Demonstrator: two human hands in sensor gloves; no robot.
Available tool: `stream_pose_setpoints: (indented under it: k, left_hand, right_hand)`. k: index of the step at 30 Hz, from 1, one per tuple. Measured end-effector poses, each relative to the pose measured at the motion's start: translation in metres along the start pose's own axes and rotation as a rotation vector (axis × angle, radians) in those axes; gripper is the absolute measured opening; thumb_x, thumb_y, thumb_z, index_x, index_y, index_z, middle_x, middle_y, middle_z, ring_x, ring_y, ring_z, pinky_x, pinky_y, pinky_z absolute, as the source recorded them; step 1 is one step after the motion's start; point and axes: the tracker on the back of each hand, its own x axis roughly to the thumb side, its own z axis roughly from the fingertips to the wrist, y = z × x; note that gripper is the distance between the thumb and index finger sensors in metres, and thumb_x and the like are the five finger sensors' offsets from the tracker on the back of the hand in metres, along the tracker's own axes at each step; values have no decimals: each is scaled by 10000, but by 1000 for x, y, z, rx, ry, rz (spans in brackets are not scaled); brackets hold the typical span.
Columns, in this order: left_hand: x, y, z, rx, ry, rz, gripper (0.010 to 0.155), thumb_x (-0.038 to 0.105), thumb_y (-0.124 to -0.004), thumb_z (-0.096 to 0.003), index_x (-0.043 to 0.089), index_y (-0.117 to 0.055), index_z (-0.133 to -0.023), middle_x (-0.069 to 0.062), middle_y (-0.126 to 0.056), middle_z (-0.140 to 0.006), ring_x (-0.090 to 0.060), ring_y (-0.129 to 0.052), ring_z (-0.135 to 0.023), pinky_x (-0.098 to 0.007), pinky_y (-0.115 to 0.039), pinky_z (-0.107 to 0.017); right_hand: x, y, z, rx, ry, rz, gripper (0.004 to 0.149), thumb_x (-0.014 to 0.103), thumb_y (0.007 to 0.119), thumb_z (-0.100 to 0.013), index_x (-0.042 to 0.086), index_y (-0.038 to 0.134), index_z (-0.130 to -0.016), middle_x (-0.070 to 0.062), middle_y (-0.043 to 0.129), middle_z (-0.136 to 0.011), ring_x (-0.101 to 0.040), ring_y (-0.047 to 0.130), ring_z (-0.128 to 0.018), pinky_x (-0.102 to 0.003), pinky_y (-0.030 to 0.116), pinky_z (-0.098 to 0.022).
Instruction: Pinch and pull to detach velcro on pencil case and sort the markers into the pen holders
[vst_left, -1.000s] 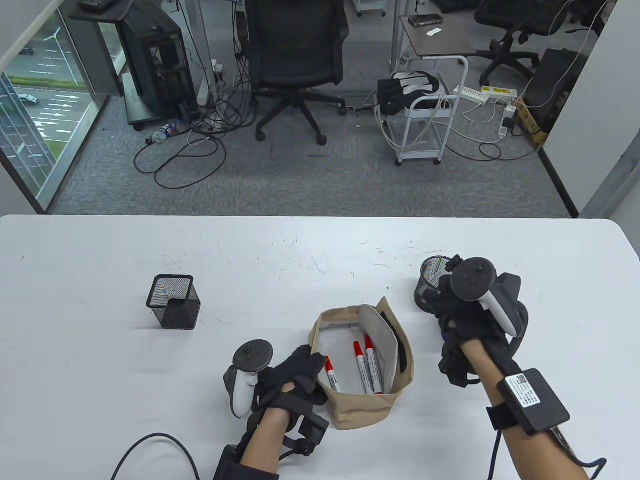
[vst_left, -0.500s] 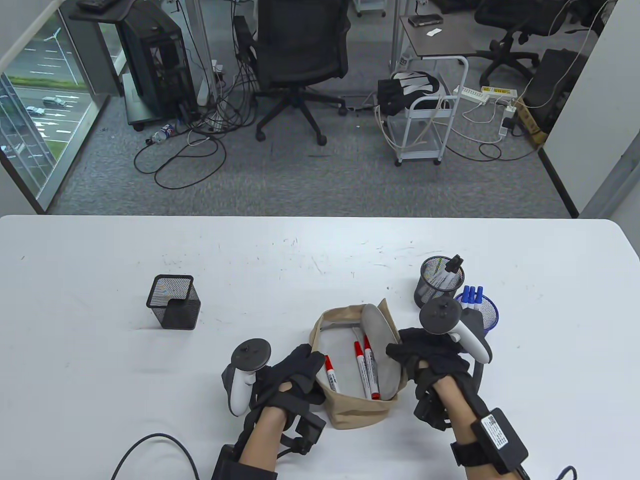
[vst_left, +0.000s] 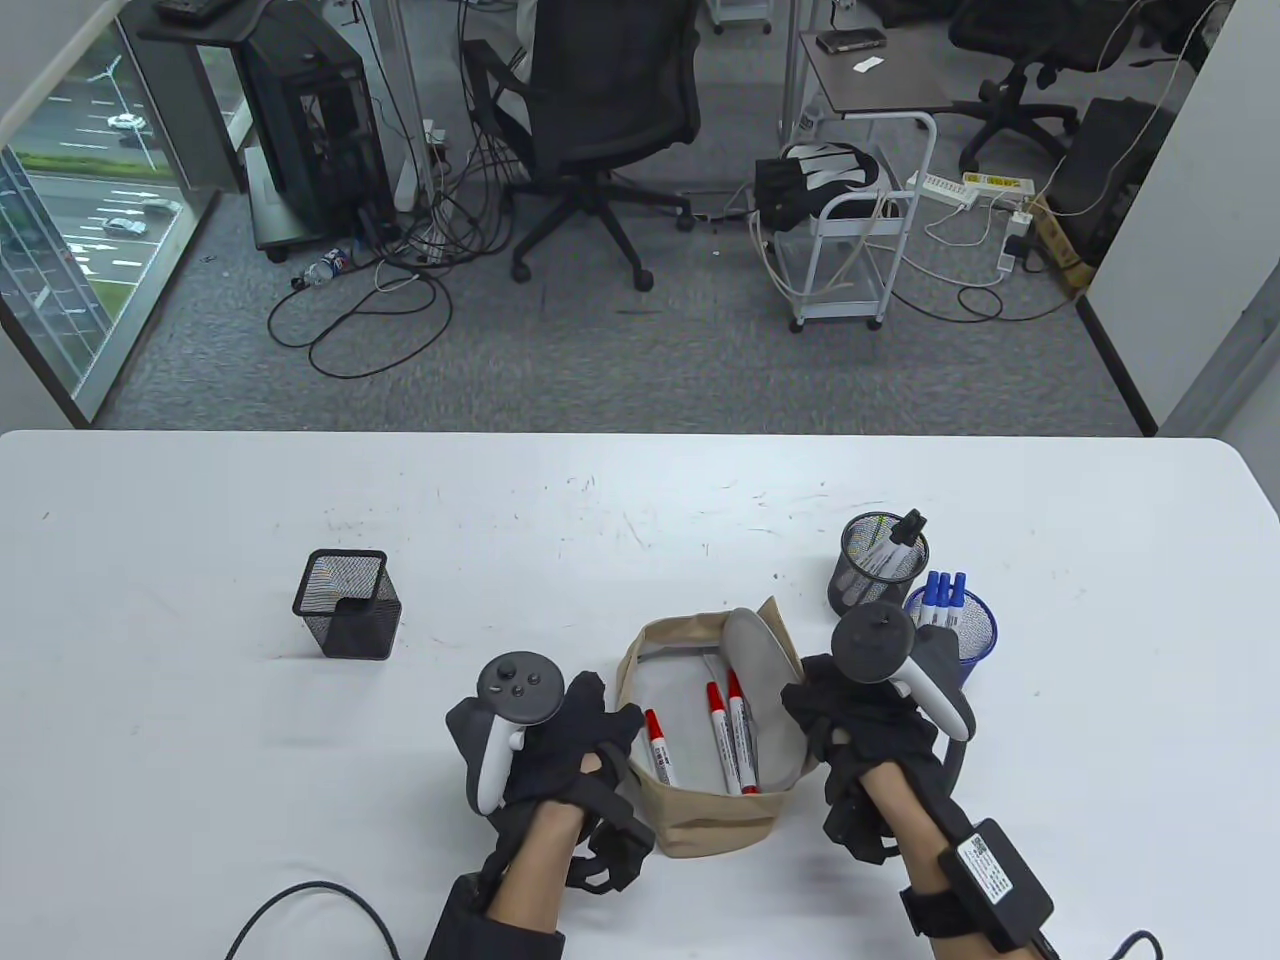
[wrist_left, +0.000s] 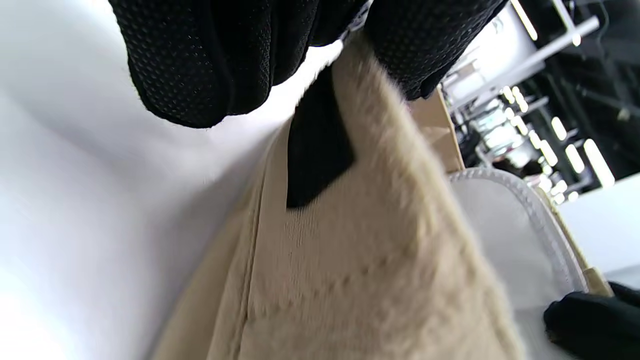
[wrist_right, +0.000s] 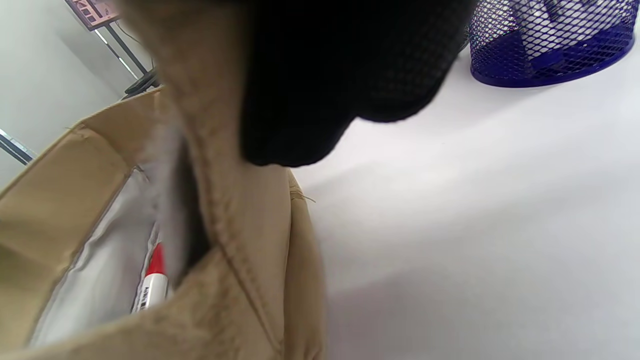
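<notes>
With both hands at the case (vst_left: 715, 800) near the tabletop (vst_left: 200, 760) front edge: sorting step, velcro already detached, mouth spread wide. Left hand (vst_left: 560, 750) gripping the left rim, fingers (wrist_left: 200, 65) clamped on tan fabric beside a black velcro patch (wrist_left: 317, 150). Right hand (vst_left: 870, 720) pinching the right rim, fingers (wrist_right: 320, 100) closed over the seam. Inside, between the two hands: three red markers (vst_left: 715, 735), flat on the grey lining, untouched. Next move, as judged: one hand off its rim, down onto a marker, other rim held open. Beyond the right hand: blue holder (vst_left: 975, 625) with blue markers, then round black holder (vst_left: 880, 560) with one black marker. Far left, well apart: square black holder (vst_left: 345, 605), seemingly empty, likely for red.
</notes>
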Motion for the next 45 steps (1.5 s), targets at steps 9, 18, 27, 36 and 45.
stream_pose_setpoints:
  k: [9,18,27,36,45]
  left_hand:
    - [92,12,24,38,-95,-218,646,360,-878,-512,40,-729,-1053,-234,-924,-967,-408,-1027,-755,-421,-962,-444]
    - [93,-71,-64,-293,353,-674,760,435,-896,-495,-25,-683,-1061,-270,-914,-951,-414,-1039,-725,-385,-992,-410]
    - [96,-103,-97,-136,468,-958,822,433,-997,-420,84,-676,-1090,-69,-1036,-778,-233,-1105,-521,-313,-973,-353]
    - [107,-42,-76,-137,172,-447,627,394,-976,-440,264,-799,-1027,-35,-1012,-831,-258,-1083,-605,-369,-955,-422]
    - [96,144,-40,380,43,-199,444,401,-1017,-395,298,-974,-825,-1,-1094,-747,-203,-1166,-523,-298,-1035,-346]
  right_hand:
    - [2,2,0,6,1,1,501,313,895,-485,-5,840,-868,-155,1056,-618,-172,1072,-222,-295,899,-158]
    - [4,3,0,13,-2,18,504,313,890,-486,-8,836,-871,-156,1055,-621,-173,1073,-224,-295,898,-159]
    - [1,4,-1,20,6,6,501,310,888,-488,-7,833,-873,-155,1055,-620,-173,1072,-223,-295,898,-158]
    - [5,6,1,-9,15,35,501,307,890,-486,-12,837,-869,-154,1057,-614,-168,1070,-216,-290,897,-153]
    - [5,7,2,-17,22,42,502,309,889,-487,-11,836,-870,-153,1056,-617,-166,1070,-217,-290,897,-154]
